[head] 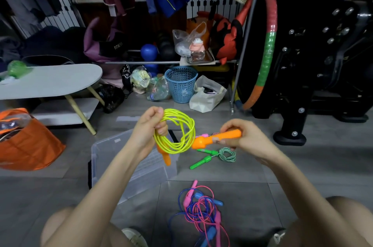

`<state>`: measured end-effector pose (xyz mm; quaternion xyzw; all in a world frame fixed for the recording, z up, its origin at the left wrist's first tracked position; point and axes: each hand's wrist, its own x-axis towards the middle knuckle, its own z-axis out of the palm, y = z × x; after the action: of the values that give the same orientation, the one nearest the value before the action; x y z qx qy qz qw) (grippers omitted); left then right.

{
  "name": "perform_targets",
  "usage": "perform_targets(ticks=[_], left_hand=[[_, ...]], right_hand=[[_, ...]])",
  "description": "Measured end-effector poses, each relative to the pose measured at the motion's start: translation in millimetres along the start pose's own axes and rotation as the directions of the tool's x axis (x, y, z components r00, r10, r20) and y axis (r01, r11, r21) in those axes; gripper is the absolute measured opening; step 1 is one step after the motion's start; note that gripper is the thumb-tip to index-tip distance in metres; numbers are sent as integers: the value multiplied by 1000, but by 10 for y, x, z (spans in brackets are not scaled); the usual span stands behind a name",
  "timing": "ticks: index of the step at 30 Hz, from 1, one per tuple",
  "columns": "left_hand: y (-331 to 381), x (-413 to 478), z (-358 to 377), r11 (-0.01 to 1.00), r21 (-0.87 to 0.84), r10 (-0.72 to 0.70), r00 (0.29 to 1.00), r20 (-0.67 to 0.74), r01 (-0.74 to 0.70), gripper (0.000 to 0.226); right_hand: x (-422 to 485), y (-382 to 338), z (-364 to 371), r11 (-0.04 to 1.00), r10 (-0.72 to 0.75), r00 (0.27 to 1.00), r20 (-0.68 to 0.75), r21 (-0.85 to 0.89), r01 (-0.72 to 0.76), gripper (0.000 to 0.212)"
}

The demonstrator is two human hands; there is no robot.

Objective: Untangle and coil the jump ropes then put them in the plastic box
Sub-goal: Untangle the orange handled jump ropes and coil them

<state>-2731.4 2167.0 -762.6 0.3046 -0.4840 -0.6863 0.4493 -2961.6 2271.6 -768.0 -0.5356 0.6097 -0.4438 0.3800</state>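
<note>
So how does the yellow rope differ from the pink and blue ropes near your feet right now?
The yellow rope is wound into neat loops and held off the floor by the left hand, with the right hand on its orange handle. The pink and blue ropes lie loose and tangled together on the floor, untouched. None of them is in the plastic box.

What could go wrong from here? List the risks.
1. The yellow rope is coiled but only pinched in the left hand; a loose grip could let the loops spring apart.
2. One orange handle dangles free and may snag on the plastic box rim.
3. The pink and blue ropes lie tangled by the feet and could catch.
</note>
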Motion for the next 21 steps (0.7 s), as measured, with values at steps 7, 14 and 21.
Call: perform_targets(ticks=[7, 14, 21], left_hand=[[43, 3, 165, 998, -63, -11, 999, 41, 14, 26], [241, -56, 418, 997, -75, -6, 965, 262, 26, 20], [279, -87, 368, 992, -124, 9, 975, 221, 19, 17]], right_hand=[[-92, -273, 22, 982, -37, 984, 173, -176, 67, 47], [113, -520, 256, 983, -185, 976, 113, 25, 183, 46], [212, -719, 296, 966, -191, 954, 232, 218, 140, 16]])
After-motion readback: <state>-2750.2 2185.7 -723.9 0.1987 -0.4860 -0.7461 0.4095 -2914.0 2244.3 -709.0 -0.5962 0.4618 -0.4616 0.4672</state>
